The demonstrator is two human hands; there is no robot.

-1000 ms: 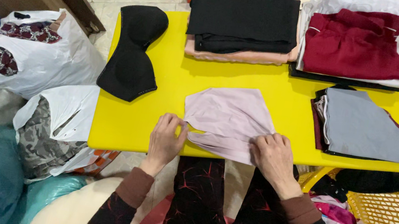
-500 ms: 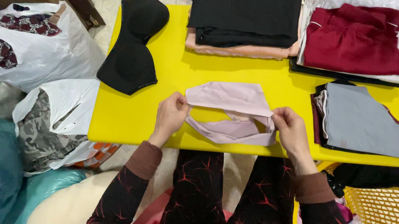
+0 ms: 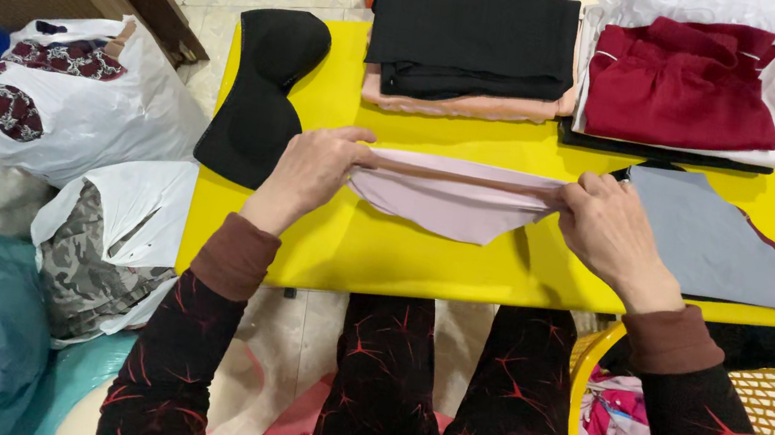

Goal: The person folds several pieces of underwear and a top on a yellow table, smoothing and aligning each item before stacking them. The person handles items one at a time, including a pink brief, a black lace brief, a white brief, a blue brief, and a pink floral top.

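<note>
Both hands hover low over the yellow table, forearms in dark red-patterned sleeves reaching forward from the lap. Left hand curls its fingers and thumb into a pinch on the left end of the pale pink garment; right hand does the same at the right end, knuckles up, wrist bent slightly inward. Between them the garment is stretched flat across the middle of the table (its upper edge pulled taut, a loose flap drooping toward the person). Just left of the left hand lies a black bra. Beside the right hand sits a folded grey cloth. Farther back rest a black folded stack and a dark red pile.
</note>
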